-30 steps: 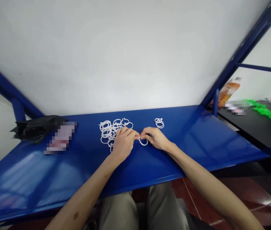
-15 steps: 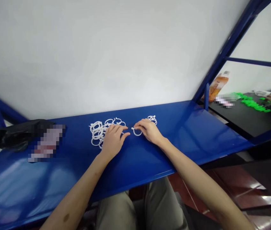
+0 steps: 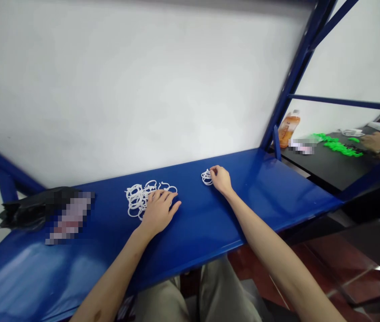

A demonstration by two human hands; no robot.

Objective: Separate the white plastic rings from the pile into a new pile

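Held left hand (image 3: 159, 210) spread over ring heap (image 3: 139, 197), right hand (image 3: 222, 180) at ring stack (image 3: 206, 177) (pinching? couldn't tell!); risked scattering it by nudging.

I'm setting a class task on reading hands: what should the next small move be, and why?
Probably the right hand should loosen its grip: it looks pinched at the small group of white rings, while the open left hand partly covers the larger pile.
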